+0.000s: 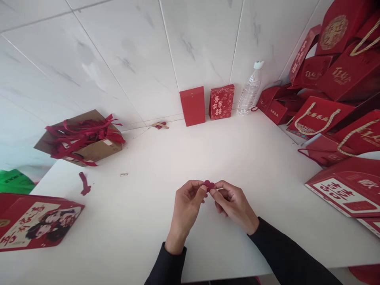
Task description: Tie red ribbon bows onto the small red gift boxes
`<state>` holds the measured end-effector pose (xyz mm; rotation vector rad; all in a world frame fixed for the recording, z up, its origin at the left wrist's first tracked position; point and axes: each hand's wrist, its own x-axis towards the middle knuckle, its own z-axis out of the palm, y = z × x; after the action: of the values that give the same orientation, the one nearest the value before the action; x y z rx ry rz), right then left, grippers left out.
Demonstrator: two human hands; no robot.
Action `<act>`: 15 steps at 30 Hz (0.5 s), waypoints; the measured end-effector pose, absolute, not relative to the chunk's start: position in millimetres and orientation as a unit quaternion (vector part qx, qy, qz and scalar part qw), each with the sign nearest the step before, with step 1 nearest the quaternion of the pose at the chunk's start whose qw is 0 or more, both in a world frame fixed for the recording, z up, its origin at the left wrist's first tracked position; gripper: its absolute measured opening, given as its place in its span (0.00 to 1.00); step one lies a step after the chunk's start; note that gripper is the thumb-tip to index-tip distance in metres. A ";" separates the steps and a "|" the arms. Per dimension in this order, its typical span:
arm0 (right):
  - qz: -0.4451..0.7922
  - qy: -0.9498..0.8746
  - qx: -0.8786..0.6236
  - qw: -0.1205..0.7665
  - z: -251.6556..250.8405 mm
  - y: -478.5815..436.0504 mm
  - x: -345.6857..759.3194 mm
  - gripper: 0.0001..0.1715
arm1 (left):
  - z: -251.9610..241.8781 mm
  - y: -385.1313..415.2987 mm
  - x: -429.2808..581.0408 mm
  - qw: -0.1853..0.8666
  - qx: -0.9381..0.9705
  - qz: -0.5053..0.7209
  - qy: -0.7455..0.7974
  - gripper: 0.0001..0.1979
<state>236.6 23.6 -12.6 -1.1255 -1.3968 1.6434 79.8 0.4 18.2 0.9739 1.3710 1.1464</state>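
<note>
My left hand (186, 206) and my right hand (233, 204) meet over the middle of the white table (142, 221). Both pinch a small dark red piece (209, 185), which looks like a bit of ribbon or felt, between thumb and fingertips. The piece is held just above the tabletop. Dark sleeves cover both forearms.
A cardboard box of red ribbons (81, 138) lies at the back left, a loose ribbon strip (84, 183) near it. Two red boxes (192, 106) (221, 101) and a plastic bottle (250, 89) stand by the wall. Red gift bags (320, 114) pile at right; a flat red box (35, 221) at left.
</note>
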 end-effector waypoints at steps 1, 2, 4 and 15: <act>0.638 -0.534 -0.435 0.343 -11.9 24.1 236.8 0.22 | 17.7 1.4 80.1 0.527 0.408 0.478 0.572 0.12; 0.643 -0.530 -0.437 0.339 -11.1 24.7 236.9 0.23 | 17.3 2.3 80.3 0.530 0.410 0.474 0.571 0.12; 0.650 -0.522 -0.441 0.332 -9.9 25.9 237.0 0.23 | 16.2 3.5 80.4 0.537 0.415 0.466 0.568 0.13; 0.674 -0.502 -0.447 0.305 -3.6 30.4 239.0 0.27 | 11.7 -3.5 76.6 0.487 0.483 0.455 0.568 0.08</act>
<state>239.0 30.4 -3.6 -1.1832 -1.3303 1.7854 76.6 -3.5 11.7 1.1736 1.3820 1.1060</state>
